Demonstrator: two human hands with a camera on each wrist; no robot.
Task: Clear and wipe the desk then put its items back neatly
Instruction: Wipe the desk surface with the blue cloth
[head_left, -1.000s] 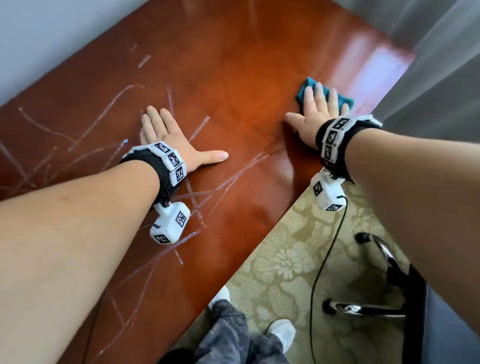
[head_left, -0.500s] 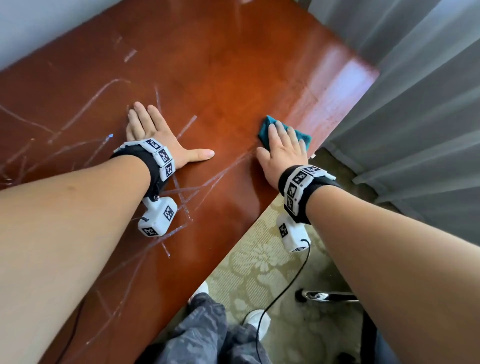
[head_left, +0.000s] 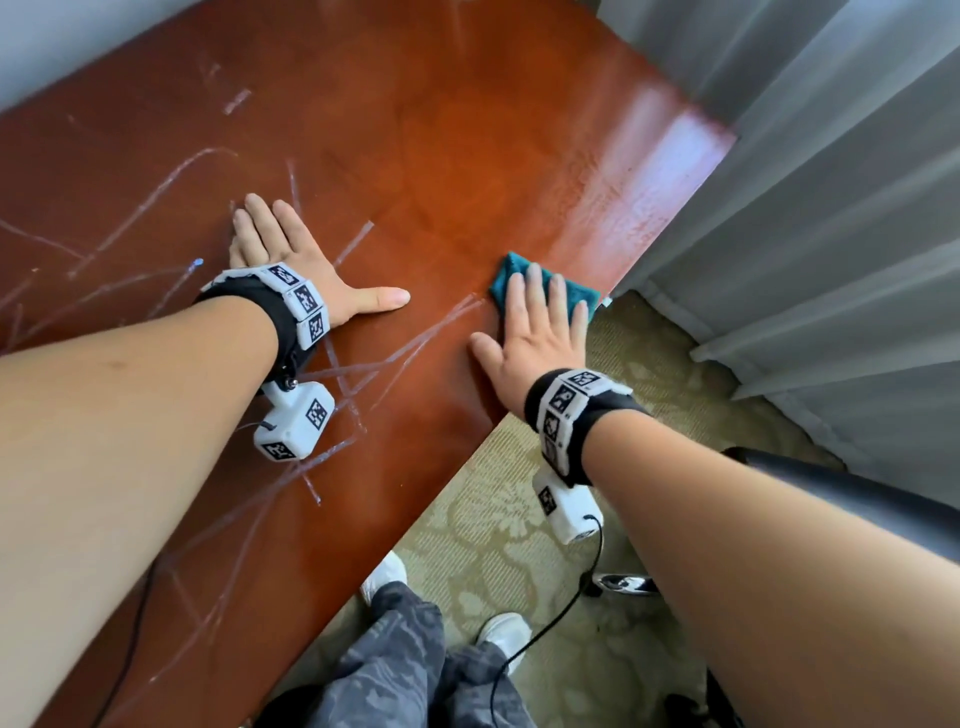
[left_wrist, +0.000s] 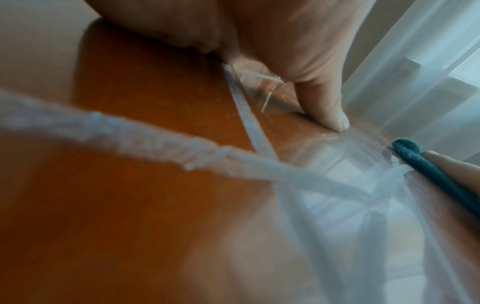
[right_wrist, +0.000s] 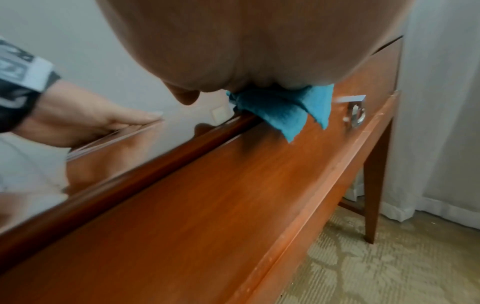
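Observation:
The glossy red-brown desk (head_left: 467, 130) carries pale streaks across its left half. My left hand (head_left: 291, 260) lies flat on the top, fingers straight and thumb spread to the right. A teal cloth (head_left: 501, 278) sits at the desk's front edge under my right hand (head_left: 540, 322), whose straight fingers press it down. In the right wrist view the cloth (right_wrist: 288, 111) hangs over the edge below my palm. The left wrist view has the cloth's edge (left_wrist: 428, 164) at the right, beside my left thumb (left_wrist: 324, 102).
Grey curtains (head_left: 831, 182) hang close past the desk's right end. Patterned carpet (head_left: 493, 519) lies below the front edge, with my legs and white shoes (head_left: 384, 571) on it. A dark chair (head_left: 857, 499) with chrome base stands right. A drawer handle (right_wrist: 354, 115) shows on the desk front.
My right hand has slid the cloth along the front edge towards me and leftwards, away from the far right corner. The left hand has stayed flat in place.

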